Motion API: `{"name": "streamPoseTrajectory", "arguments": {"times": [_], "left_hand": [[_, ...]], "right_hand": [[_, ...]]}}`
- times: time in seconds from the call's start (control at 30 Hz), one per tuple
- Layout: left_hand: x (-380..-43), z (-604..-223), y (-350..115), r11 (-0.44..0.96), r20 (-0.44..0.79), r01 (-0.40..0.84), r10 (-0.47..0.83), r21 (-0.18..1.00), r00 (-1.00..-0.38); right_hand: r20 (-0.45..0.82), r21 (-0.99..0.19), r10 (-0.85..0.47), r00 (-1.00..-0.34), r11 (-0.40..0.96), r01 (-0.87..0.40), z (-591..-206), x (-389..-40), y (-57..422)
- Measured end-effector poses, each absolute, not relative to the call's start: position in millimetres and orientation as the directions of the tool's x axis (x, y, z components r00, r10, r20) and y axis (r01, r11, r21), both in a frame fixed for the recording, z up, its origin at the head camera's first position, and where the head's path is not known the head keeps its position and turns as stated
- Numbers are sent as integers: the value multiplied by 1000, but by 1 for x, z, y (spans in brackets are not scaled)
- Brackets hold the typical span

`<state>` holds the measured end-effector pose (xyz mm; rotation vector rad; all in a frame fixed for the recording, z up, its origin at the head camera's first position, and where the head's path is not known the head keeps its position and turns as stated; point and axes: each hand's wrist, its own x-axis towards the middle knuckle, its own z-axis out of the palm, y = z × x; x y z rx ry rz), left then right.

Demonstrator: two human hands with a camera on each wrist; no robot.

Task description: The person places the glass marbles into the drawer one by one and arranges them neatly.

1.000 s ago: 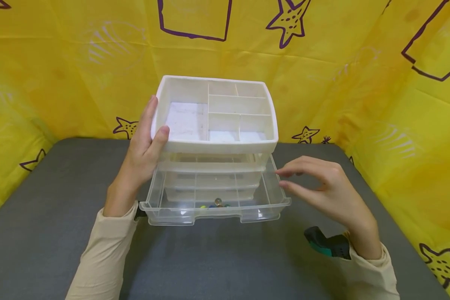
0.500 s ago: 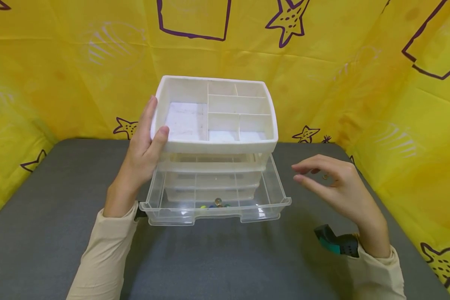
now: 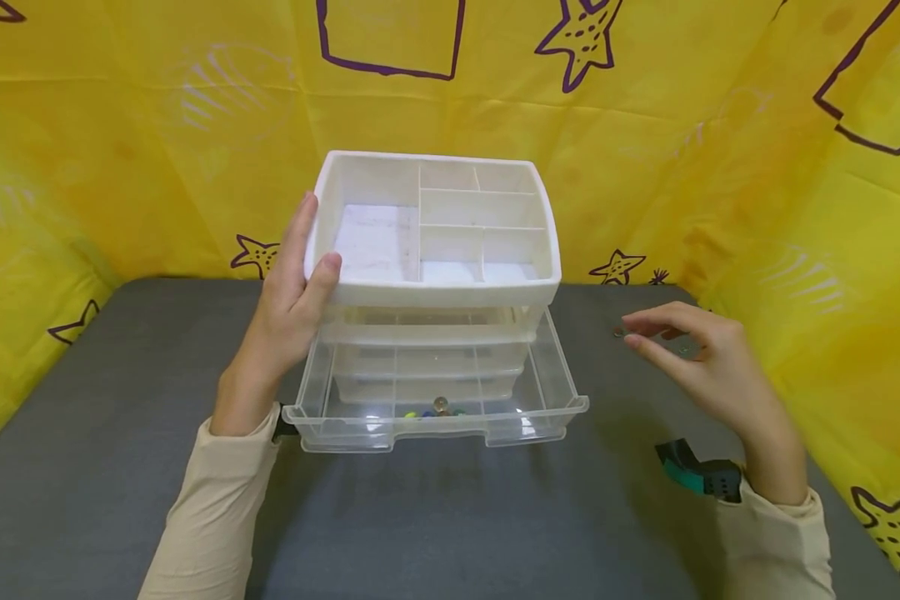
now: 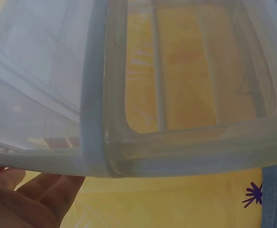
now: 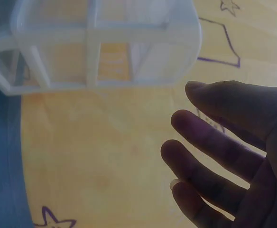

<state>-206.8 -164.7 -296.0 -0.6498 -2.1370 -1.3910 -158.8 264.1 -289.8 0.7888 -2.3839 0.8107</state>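
A white plastic drawer organizer [image 3: 435, 293] stands on the grey table, its top divided into compartments. At its left side my left hand [image 3: 281, 308] grips it, thumb over the top rim and fingers along the outer wall. The clear bottom drawer [image 3: 345, 433] is pulled out towards me, with several small marbles [image 3: 440, 406] near its front. To the right and apart from the organizer, my right hand [image 3: 708, 358] has loosely bent fingers and a gap between thumb and index finger. A small round glassy piece [image 3: 618, 332] shows beside those fingertips; another [image 3: 684, 351] shows behind the hand.
The grey table [image 3: 450, 525] runs to a yellow cloth backdrop [image 3: 195, 167] with starfish drawings at the back and sides. Both wrists carry dark straps, the right one [image 3: 697, 475] partly green.
My right hand has moved away to the right from the open drawer's right edge. A small round piece beside its fingertips has come into view. My left hand and the organizer have stayed put.
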Motion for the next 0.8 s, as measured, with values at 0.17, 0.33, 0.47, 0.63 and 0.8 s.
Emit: {"name": "streamPoseTrajectory", "arguments": {"times": [0.17,0.33,0.47,0.63,0.8], "left_hand": [[-205,-297,-165,362,638,629,111,688,-762],[-205,-298,-166,367,635,622,100,692,-766],[-205,-299,-167,363,638,625,100,691,-764],[-205,-298,-166,364,637,625,102,691,-764],[-206,-297,-165,358,637,628,109,691,-763]], "right_hand": [[573,-405,-297,-763,707,-579,-293,-162,276],[512,-432,-239,-825,759,-488,-299,-168,283],[460,-450,-222,-860,776,-441,-304,-172,289],[406,-456,-218,-888,793,-403,-314,-179,299],[386,-455,-207,-899,805,-380,-327,-187,307]]}}
